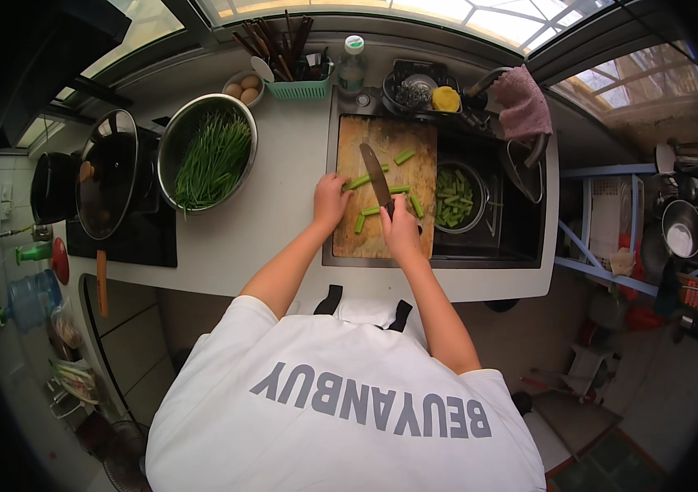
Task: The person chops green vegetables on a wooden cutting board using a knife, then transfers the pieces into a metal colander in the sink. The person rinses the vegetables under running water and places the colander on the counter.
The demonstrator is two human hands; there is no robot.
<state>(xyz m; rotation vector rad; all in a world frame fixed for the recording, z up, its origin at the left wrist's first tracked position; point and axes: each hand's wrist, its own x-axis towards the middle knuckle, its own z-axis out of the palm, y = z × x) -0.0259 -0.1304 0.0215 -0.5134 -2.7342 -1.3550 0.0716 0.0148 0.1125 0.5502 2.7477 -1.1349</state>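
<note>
A wooden cutting board (350, 148) lies across the left part of the sink. My right hand (402, 230) grips a kitchen knife (374, 175) by its handle, the blade pointing away from me. On the board's left edge, my left hand (331, 202) has its fingers closed on the end of a green celery stalk (358, 182). The blade crosses that stalk's line near its right part; whether it touches I cannot tell. Cut celery pieces (404, 156) lie scattered around the knife. More pieces fill a round metal pot (482, 197) in the sink, right of the board.
A steel bowl of long green chives (211, 160) stands on the counter (283, 148) at left, near a glass-lidded pan (107, 189) on the stove. Behind are a bowl of eggs (242, 87), a green utensil basket (298, 88), a plastic bottle (352, 70) and a pink cloth (522, 102) over the faucet.
</note>
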